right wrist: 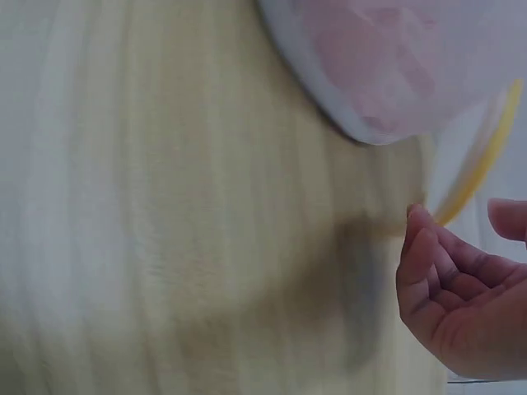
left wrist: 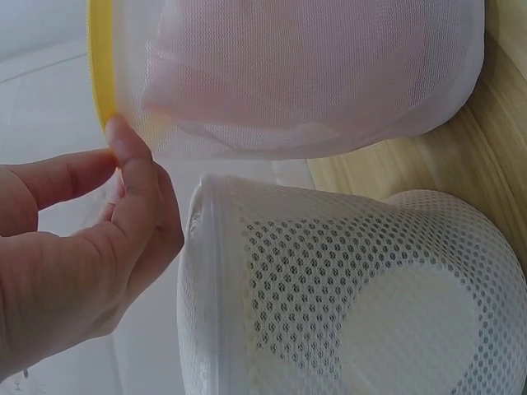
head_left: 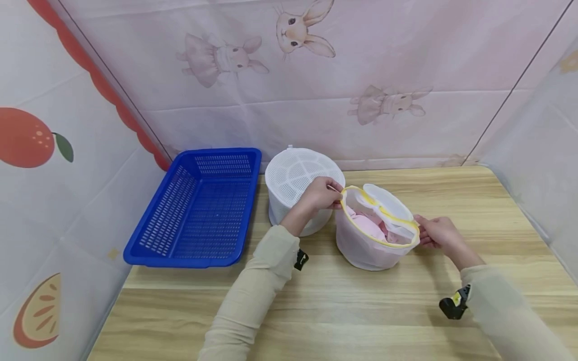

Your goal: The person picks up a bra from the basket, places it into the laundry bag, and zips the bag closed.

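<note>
A white mesh laundry bag (head_left: pixel 368 253) with a yellow zipper edge stands on the table, its lid flap (head_left: pixel 388 199) folded back. Pink cloth (head_left: pixel 368 225) lies inside and shows through the mesh. My left hand (head_left: pixel 321 194) pinches the bag's yellow rim between thumb and finger, as the left wrist view shows up close. On the opposite side, my right hand (head_left: pixel 440 233) is at the rim; its fingertips (right wrist: pixel 418 216) meet the yellow edge while the thumb stands apart from them. Beneath my left forearm is a second, white mesh laundry bag (head_left: pixel 298 170), round and closed.
A blue plastic basket (head_left: pixel 191 261) with slotted sides sits on the left of the wooden table (head_left: pixel 343 321). Behind the table hangs a pink wall cloth (head_left: pixel 311 120) printed with rabbits. A fruit-printed cloth (head_left: pixel 27 220) covers the left wall.
</note>
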{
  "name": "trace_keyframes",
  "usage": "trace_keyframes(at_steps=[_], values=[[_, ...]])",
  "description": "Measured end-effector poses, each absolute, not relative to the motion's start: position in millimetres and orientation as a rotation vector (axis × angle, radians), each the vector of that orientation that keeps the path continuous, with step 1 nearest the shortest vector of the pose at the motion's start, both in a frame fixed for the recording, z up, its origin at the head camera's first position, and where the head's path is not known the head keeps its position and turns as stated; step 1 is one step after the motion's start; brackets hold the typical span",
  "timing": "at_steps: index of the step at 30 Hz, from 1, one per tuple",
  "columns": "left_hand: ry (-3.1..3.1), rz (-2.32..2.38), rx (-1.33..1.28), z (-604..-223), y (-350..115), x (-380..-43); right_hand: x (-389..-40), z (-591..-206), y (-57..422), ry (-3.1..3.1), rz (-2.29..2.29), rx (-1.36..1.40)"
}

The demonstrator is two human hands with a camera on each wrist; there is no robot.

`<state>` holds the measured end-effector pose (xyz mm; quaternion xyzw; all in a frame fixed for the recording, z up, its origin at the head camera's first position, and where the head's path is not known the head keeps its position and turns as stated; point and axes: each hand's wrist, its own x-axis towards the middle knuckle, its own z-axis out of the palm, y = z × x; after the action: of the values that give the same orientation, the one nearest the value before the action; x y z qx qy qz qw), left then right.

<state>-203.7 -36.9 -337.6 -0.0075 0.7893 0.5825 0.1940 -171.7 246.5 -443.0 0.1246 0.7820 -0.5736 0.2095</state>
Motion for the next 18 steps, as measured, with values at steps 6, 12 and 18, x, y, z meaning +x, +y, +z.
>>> trace_keyframes(at_steps=[6,12,18], values=[[2.188,1.651,0.001,-338.6,-35.7,-204.1,-170.9,-451.3,242.2,2.108,-1.702,0.409],[2.182,1.668,-0.005,-339.5,-36.3,-204.1,-173.5,-451.0,242.3,2.034,-1.779,0.382],[2.178,1.673,-0.006,-338.0,-37.2,-203.4,-175.2,-449.6,243.4,2.014,-1.776,0.380]])
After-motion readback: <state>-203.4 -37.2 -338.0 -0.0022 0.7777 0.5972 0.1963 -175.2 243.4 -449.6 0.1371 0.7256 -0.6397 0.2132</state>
